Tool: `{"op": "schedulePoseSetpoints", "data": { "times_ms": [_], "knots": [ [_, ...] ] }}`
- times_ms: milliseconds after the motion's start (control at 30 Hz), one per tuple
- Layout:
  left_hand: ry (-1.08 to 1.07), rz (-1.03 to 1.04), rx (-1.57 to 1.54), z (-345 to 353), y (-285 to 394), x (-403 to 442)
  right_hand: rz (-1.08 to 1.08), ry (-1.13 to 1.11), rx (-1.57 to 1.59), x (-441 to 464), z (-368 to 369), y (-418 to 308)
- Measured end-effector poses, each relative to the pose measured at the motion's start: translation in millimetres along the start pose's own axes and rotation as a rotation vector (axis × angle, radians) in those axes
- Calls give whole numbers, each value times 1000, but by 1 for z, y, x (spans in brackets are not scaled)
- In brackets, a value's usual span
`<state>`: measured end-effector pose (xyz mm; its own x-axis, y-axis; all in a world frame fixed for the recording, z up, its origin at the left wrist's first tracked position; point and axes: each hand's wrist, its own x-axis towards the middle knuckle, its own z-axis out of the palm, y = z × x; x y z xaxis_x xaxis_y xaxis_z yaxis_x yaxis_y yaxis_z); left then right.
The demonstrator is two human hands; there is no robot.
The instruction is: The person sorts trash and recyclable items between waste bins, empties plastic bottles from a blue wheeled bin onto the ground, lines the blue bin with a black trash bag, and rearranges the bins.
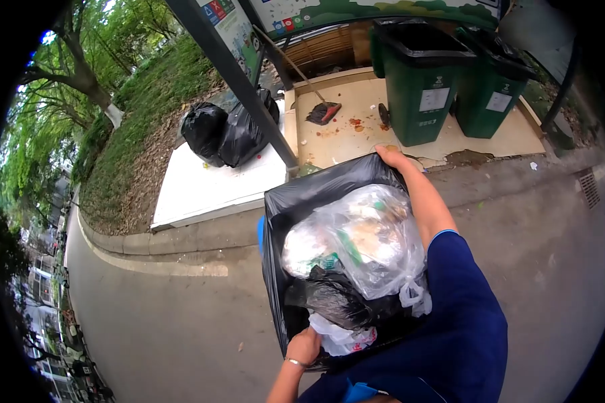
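A trash bin lined with a black garbage bag (316, 184) is right in front of my body, its liner folded over the rim. Inside lie a clear plastic bag of rubbish (376, 235), a crumpled black bag (333, 295) and a white plastic bag (343, 334) with red print. My right hand (391, 157) is closed over the far corner of the lined rim. At the near left side, my left hand (304, 346) has its fingers curled on the rim beside the white bag. A bit of blue (261, 232) shows outside the liner; most of the bin's outer wall is hidden.
Two green wheeled bins (420, 87) stand on a tiled platform (356, 144) under a shelter. A broom (296, 67) leans there among food scraps. Tied black garbage bags (232, 134) rest on a white slab (202, 185). A kerb (175, 243) edges the pavement, with a drain grate (589, 189) at right.
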<state>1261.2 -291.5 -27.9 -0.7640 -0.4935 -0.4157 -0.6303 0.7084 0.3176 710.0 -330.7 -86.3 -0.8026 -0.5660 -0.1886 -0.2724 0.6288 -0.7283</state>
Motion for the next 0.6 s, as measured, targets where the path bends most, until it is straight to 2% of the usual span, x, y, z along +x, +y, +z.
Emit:
{"op": "schedulePoseSetpoints", "data": {
  "times_ms": [67,100,200,233,267,333,367,400,433,467,533,567,600],
  "knots": [
    [193,156,-108,-5,-7,-9,62,-79,333,-5,1,-1],
    [218,162,-116,-17,-3,-15,60,-7,603,-23,-1,-14],
    [290,172,-139,-33,-13,-29,98,-19,719,-22,-1,-14],
    [263,151,-170,-39,-18,-33,48,22,783,-18,1,-11],
    [345,208,-208,-41,-28,-32,57,21,766,-17,2,-5],
    [446,202,-252,-54,-43,-26,-162,-6,679,-48,-15,-27],
    [481,179,-299,-65,-50,-17,-296,-77,494,-81,-30,-57],
    [518,159,-348,-76,-57,-2,-353,-170,174,-104,-38,-72],
    [602,195,-342,-84,-67,19,-368,-330,109,-137,-44,-85],
    [685,234,-334,-89,-77,46,-525,-338,-46,-162,-43,-84],
    [764,225,-434,-96,-97,115,-677,-271,-274,-233,-38,-96],
    [723,184,-526,-97,-110,158,-605,-261,-473,-262,-31,-97],
    [617,146,-754,-102,-113,198,-584,-289,-574,-282,-21,-97]
  ]
}}
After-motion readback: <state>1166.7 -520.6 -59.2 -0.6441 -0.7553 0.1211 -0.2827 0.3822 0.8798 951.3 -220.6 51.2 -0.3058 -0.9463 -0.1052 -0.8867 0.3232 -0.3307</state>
